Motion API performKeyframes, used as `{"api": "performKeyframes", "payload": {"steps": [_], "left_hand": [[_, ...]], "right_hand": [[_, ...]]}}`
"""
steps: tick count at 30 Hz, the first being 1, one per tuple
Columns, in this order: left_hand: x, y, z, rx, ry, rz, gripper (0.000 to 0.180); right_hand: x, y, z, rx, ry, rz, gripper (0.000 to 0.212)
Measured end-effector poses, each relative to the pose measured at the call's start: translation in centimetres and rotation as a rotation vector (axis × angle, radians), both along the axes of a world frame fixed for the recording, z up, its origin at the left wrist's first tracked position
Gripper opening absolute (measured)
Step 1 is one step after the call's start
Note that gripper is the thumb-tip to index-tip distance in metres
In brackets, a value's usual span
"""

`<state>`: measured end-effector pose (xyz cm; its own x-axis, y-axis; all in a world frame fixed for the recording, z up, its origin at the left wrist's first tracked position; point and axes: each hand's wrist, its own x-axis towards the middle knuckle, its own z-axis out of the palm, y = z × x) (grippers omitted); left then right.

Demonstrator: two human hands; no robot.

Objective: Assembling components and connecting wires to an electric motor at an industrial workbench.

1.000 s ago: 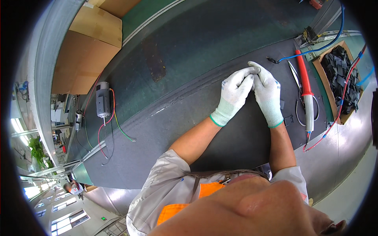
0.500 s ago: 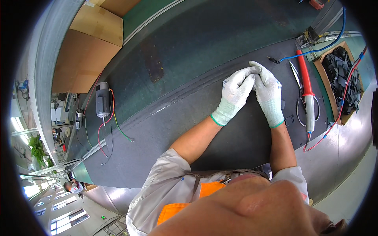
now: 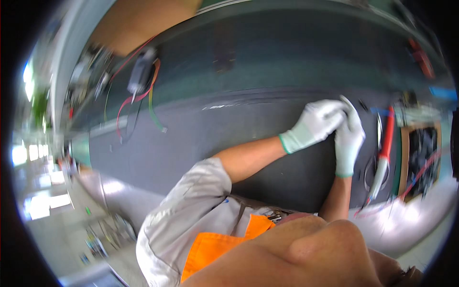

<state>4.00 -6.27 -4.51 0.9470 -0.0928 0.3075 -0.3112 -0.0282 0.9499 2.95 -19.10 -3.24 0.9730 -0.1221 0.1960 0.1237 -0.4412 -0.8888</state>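
My left hand (image 3: 316,123) and my right hand (image 3: 350,138), both in white knit gloves with green cuffs, meet over the dark mat right of the middle. Their fingers are closed and pressed together at the tips. Anything between them is hidden by the gloves and blur. Closest to my right hand lies a long tool with a red tapered end (image 3: 388,129), a grey body and a red cable. Scissors (image 3: 379,131) lie partly beneath it, their blades pointing away from me. Both hands are well apart from the grey motor (image 3: 140,74) at the far left.
Coloured wires (image 3: 152,95) trail from the motor. A smaller motor (image 3: 101,85) lies left of it. At the right, a cardboard tray (image 3: 404,158) holds many black pieces (image 3: 423,148). A large cardboard box (image 3: 148,21) stands at the back left. A red object (image 3: 421,60) lies far right.
The whole view has swung, blurring the picture, with the bench now lying more level. My hands appear farther right and slightly lower, still pressed together.
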Motion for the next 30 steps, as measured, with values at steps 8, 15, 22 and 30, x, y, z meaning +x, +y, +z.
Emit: {"api": "performKeyframes", "payload": {"steps": [8, 15, 22, 30], "left_hand": [[-0.1, -1.0, -1.0, 0.032, -0.057, 0.018, 0.020], [0.1, -1.2, -1.4, 0.046, -0.093, 0.024, 0.022], [-0.4, -0.9, -1.2, 0.041, -0.072, 0.023, 0.022], [-0.2, -0.3, 0.1, 0.027, -0.147, 0.035, 0.021]], "right_hand": [[-0.3, -0.6, -1.4, 0.128, -0.006, 0.034, 0.033], [-0.1, -0.6, -1.0, 0.101, 0.034, 0.032, 0.033], [-0.4, -0.7, -1.5, 0.180, 0.049, 0.058, 0.032], [-0.6, -0.5, -0.5, 0.020, -0.079, 0.035, 0.041]]}}
